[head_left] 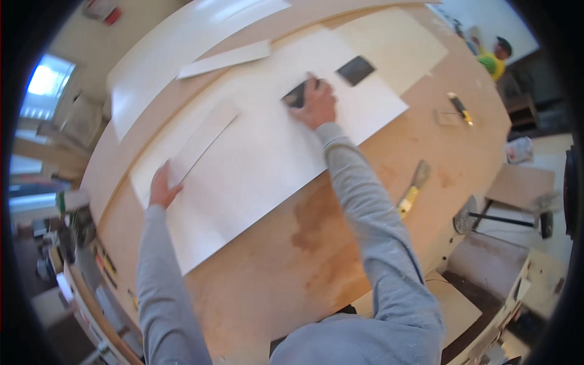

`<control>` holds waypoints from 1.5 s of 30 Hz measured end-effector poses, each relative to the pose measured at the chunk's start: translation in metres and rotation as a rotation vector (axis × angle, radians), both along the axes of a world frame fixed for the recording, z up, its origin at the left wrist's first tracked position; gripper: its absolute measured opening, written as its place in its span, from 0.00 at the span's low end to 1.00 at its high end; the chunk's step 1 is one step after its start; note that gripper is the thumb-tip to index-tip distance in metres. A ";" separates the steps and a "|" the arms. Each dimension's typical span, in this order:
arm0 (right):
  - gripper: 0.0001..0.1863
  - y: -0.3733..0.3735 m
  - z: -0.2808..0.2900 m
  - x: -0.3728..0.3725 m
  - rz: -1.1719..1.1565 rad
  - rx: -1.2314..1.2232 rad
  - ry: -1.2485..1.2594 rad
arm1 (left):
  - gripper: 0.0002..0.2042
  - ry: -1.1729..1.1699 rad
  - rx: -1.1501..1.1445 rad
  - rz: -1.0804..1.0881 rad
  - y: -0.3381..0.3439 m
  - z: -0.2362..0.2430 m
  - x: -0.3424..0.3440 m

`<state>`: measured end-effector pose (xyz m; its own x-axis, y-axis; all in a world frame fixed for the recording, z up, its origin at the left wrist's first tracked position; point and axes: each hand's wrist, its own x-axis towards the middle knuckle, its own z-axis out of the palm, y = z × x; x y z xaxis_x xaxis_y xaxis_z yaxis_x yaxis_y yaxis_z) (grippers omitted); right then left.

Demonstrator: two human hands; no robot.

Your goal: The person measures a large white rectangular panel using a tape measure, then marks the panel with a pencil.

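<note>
A large white sheet [255, 207] lies flat on the wooden table. On it rests a narrow white strip [204, 141], slanting up to the right. My left hand [163, 187] grips the strip's lower end, thumb on one side and fingers on the other. Farther right, my right hand [317, 102] is closed over a dark flat piece [294, 96] that looks like sandpaper, pressed on the white sheet. A second dark rectangle [356, 70] lies beside it near the sheet's right end. My right fingers partly hide the held piece.
Another white strip [225, 59] lies beyond the sheet, across a long wooden edge. On the table's right are a putty knife [413, 190] and a yellow-and-black utility knife [460, 109]. A person [494, 59] in a yellow-green top is at the far right. A white bucket [519, 149] stands beyond the table.
</note>
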<state>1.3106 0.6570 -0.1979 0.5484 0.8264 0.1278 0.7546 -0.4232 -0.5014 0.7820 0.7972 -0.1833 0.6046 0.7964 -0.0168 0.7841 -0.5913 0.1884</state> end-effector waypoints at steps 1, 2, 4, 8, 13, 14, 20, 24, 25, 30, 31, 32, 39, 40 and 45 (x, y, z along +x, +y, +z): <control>0.61 0.006 0.009 -0.015 0.019 0.100 -0.013 | 0.47 0.035 -0.003 0.017 0.010 0.005 -0.025; 0.61 0.003 0.011 0.005 0.009 0.156 -0.011 | 0.47 0.019 -0.011 0.002 0.008 0.004 -0.009; 0.63 -0.010 0.002 0.070 -0.003 0.289 -0.090 | 0.48 0.128 -0.195 0.161 -0.006 0.024 0.033; 0.66 -0.022 0.005 0.182 -0.098 0.175 -0.156 | 0.45 0.023 -0.351 0.234 -0.007 0.027 0.053; 0.61 -0.026 -0.033 0.207 -0.183 0.077 -0.184 | 0.34 0.216 -0.287 0.104 0.005 0.052 0.071; 0.61 -0.026 -0.036 0.209 -0.166 0.139 -0.190 | 0.34 0.234 -0.284 0.111 0.005 0.053 0.073; 0.56 -0.026 -0.027 0.194 -0.170 0.263 -0.122 | 0.37 0.077 -0.244 -0.021 0.024 0.058 0.110; 0.55 -0.031 -0.027 0.194 -0.122 0.288 -0.134 | 0.39 -0.008 -0.037 -0.179 0.076 0.072 0.203; 0.55 -0.035 -0.028 0.195 -0.120 0.287 -0.140 | 0.39 -0.039 -0.026 -0.198 0.091 0.071 0.237; 0.54 -0.028 -0.030 0.193 -0.096 0.313 -0.142 | 0.42 -0.012 0.129 -0.248 0.183 0.048 0.341; 0.54 -0.027 -0.030 0.193 -0.098 0.318 -0.148 | 0.43 0.025 0.126 -0.244 0.194 0.041 0.352; 0.54 -0.026 -0.030 0.194 -0.089 0.323 -0.141 | 0.44 0.062 0.120 -0.238 0.199 0.032 0.363; 0.51 -0.019 -0.031 0.197 -0.039 0.356 -0.183 | 0.44 -0.002 0.142 -0.372 0.194 0.010 0.415; 0.51 -0.019 -0.035 0.204 0.012 0.389 -0.209 | 0.43 0.048 0.251 -0.421 0.198 0.003 0.413; 0.49 -0.029 -0.044 0.210 0.022 0.376 -0.291 | 0.35 0.121 0.514 -0.467 0.166 -0.007 0.424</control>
<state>1.5206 0.6278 -0.2422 0.4285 0.7045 0.5658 0.8931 -0.2351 -0.3835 1.2062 0.9629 -0.1900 0.9029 0.3788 0.2033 0.4242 -0.8621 -0.2774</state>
